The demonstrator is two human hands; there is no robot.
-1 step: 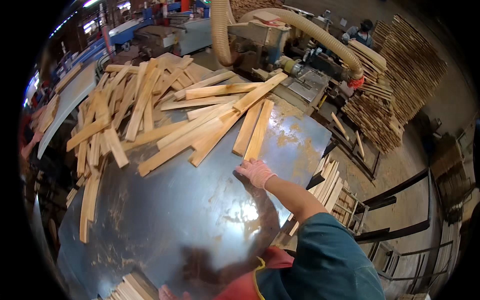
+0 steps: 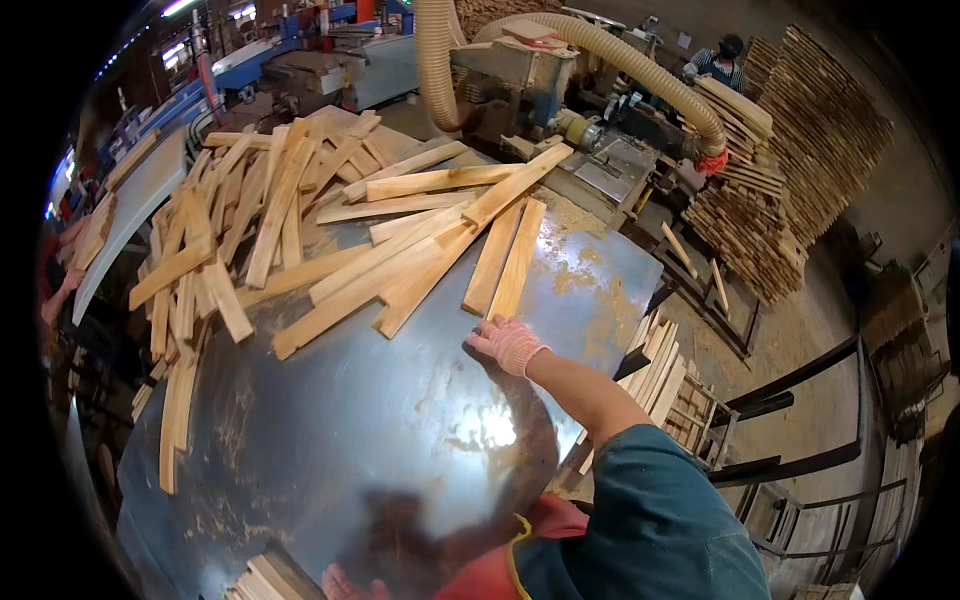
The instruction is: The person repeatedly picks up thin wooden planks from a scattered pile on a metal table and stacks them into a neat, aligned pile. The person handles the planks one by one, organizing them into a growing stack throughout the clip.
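Observation:
My right hand (image 2: 507,346), in a pale pink glove, reaches forward over the metal tabletop (image 2: 330,430). Its fingers close at the near end of a wooden slat (image 2: 518,262); how far they wrap under it is hidden. A second slat (image 2: 493,260) lies just left of that one, nearly parallel. At the lower edge my left hand (image 2: 352,584) is partly cut off, its visible fingers apart and holding nothing I can see. Beside it, to the left, a bundle of slats (image 2: 268,580) pokes into view.
A jumbled pile of slats (image 2: 285,200) covers the table's far left. Beyond stands a machine (image 2: 600,160) with a ribbed hose (image 2: 640,65). More slats (image 2: 655,365) rest on a rack to the right. Near tall lumber stacks (image 2: 825,110), another person (image 2: 722,65) stands. Someone's arm (image 2: 65,285) shows at far left.
The view has shifted very slightly. My left hand shows a little more at the lower edge, further right. My right hand remains at the slat's end.

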